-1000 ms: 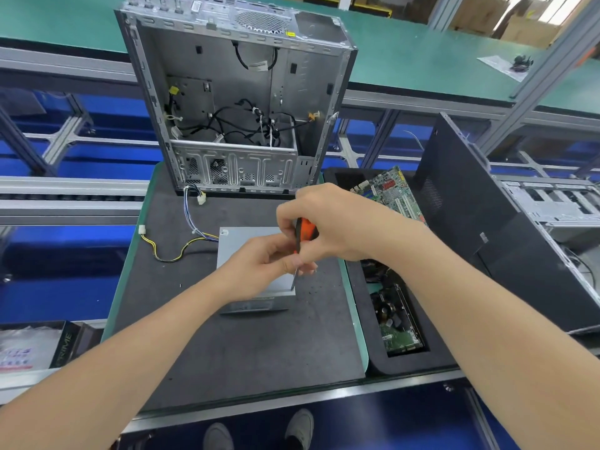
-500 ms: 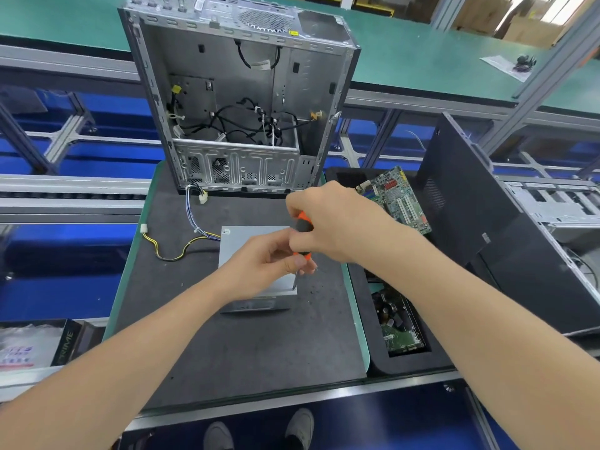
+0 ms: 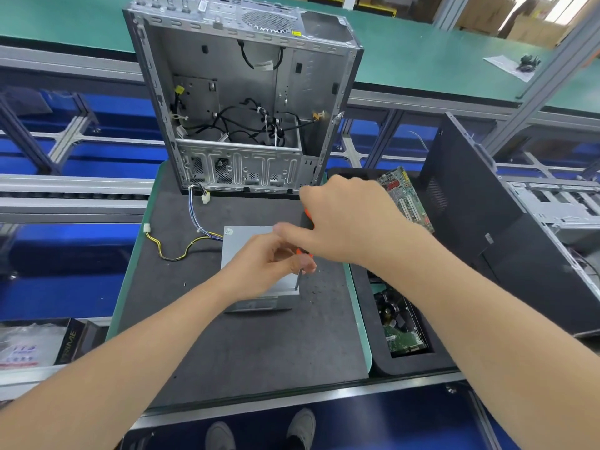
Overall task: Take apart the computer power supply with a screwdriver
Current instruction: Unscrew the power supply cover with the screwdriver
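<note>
Tray (image 3: 412,363) holds PCBs (image 3: 401,339), PC case (image 3: 207,14) holds cables (image 3: 246,125), PSU (image 3: 246,237) on mat (image 3: 259,352).

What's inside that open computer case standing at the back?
Black cables tied in bundles run through the computer case. Behind its lower perforated panel, nothing can be made out.

Most of the screwdriver (image 3: 298,280) handle is buried in the right hand (image 3: 350,222), only orange bits peek out. And the left hand (image 3: 259,271) covers much of the power supply (image 3: 246,237) top. Can't tell what the tip sits on, too small. Right fingertips (image 3: 281,228) look blurry.
</note>
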